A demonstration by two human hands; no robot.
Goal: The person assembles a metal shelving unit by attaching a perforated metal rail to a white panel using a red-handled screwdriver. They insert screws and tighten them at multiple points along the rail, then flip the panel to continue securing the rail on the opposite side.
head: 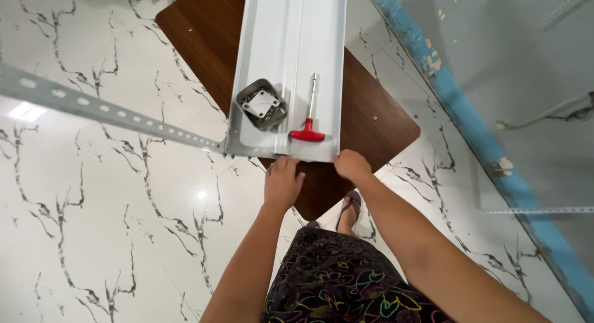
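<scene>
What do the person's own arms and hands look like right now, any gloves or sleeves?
Both arms are bare from above the elbow down: no sleeves in view. The left hand and right hand wear no gloves; no rings, watch or bands show. Lower down, the person wears a dark garment with multicoloured squiggle patterns.

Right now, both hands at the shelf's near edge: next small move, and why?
Probably the right hand goes up to the red-handled T wrench, which lies loose on the grey shelf panel just above it. The left hand sits at the corner by the slotted angle bar and can steady it.
</scene>
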